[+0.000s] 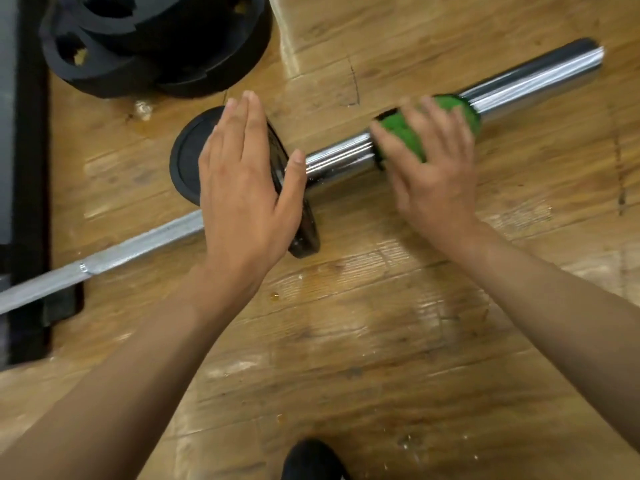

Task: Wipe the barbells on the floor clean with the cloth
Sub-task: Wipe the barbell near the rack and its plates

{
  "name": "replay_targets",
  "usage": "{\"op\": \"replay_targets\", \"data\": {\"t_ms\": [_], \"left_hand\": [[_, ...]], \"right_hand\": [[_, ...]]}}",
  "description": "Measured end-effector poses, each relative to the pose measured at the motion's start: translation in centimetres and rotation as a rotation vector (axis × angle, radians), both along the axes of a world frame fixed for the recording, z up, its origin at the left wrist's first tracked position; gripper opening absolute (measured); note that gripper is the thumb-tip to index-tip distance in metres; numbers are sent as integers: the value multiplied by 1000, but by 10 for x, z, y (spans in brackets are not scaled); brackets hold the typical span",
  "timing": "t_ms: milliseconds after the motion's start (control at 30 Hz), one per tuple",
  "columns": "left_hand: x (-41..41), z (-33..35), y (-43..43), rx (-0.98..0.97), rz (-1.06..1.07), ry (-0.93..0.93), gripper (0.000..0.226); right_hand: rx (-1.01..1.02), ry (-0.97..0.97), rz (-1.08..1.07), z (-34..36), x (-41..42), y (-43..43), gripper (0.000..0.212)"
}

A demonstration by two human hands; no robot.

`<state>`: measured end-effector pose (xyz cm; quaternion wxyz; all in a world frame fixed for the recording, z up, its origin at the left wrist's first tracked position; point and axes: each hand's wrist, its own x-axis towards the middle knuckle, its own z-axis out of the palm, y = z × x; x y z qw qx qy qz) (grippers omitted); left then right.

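Note:
A barbell lies slantwise on the wooden floor, its chrome sleeve (526, 81) running to the upper right and its thinner grey shaft (138, 247) to the lower left. A small black plate (188, 157) sits on the sleeve's inner end. My left hand (246, 188) rests flat on the plate's rim, fingers straight. My right hand (429, 164) is wrapped over a green cloth (403, 133) that lies around the sleeve, fingers curved on it. The hand is blurred.
A stack of black weight plates (156, 46) lies at the upper left. A black mat edge (31, 168) runs down the left side. The tip of a black shoe (311, 459) shows at the bottom. The wooden floor (381, 341) looks scuffed and speckled.

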<state>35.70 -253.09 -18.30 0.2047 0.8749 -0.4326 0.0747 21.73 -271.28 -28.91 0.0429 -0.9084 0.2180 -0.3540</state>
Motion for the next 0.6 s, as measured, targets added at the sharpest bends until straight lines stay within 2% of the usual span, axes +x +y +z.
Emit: {"op": "replay_targets", "data": {"t_ms": [100,167,300,367,433,600], "left_hand": [[0,-3,-4,-52,18,34,69],[3,-3,-10,-79,49,69,70],[14,-3,-16,-93,43,48,71],[16,-6,-14,-84,13,13,71],[17,-11,-12,-80,5,-19,73],[22,-12,-19,-119,29,19,74]], "right_hand": [[141,-48,-205,3,6,-2,39],[196,-65,-240,10,31,22,41],[16,32,202,7,68,67,51],[-140,52,270,2,59,42,51],[-216,65,195,-6,37,0,51],[18,-21,-244,-8,-22,-90,47]]}}
